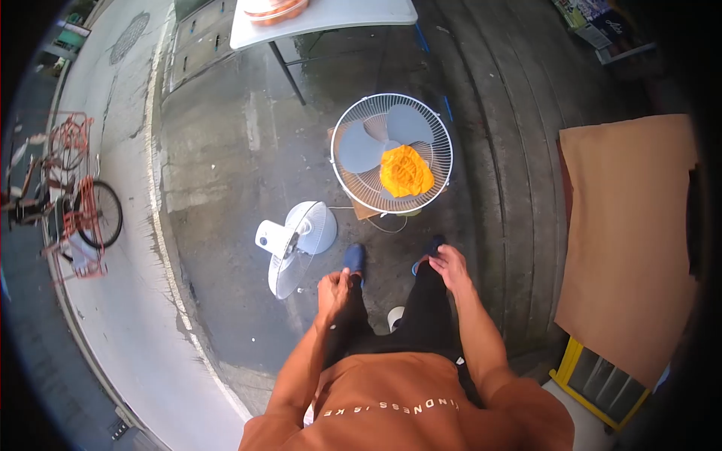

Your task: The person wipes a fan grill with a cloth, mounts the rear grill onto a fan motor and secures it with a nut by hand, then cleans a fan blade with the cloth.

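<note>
My left hand (333,295) is over my left thigh with its fingers curled closed; whatever it may hold is too small to make out. Over the other knee is my right hand (449,267), its fingers apart and nothing visible in them. Ahead of my feet lies a round white fan grille (342,161) with grey fan blades (361,148) inside it and a crumpled orange cloth (406,171) on top. A white fan body (277,238) with its base (320,225) and a clear-looking grille rests on the ground to the left of my feet.
A white folding table (361,13) stands ahead, bearing a container of orange-brown items. Brown cardboard (624,233) covers something at the right, above a yellow frame (569,361). A bicycle (98,214) with red metalwork is at the far left. Cardboard shows under the grille.
</note>
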